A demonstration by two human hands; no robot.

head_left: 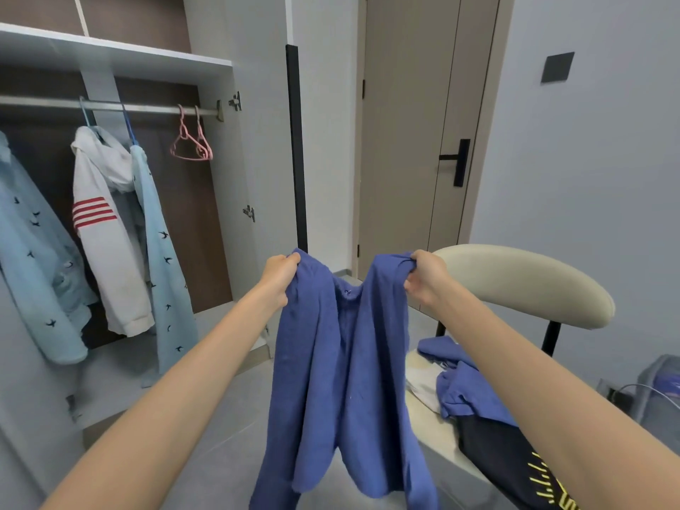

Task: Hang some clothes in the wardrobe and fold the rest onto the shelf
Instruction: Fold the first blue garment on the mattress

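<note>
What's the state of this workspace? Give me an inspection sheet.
Surface: chair seat, partly under a clothes pile.
Job's things: blue garment held up; hung clothes and empty pink hangers on the rail.
Clutter: grey bag at right, unclear.
Hands: left hand and right hand each grip the blue garment's top.
Cables: pale cable by the grey bag.
Surroundings: open wardrobe, shut door.

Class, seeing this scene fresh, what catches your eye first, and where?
The blue cloth garment hangs centre frame, its top gripped by the left hand and right hand. Left, a white jacket with red stripes hangs in the open wardrobe, two empty pink hangers further right.
</note>
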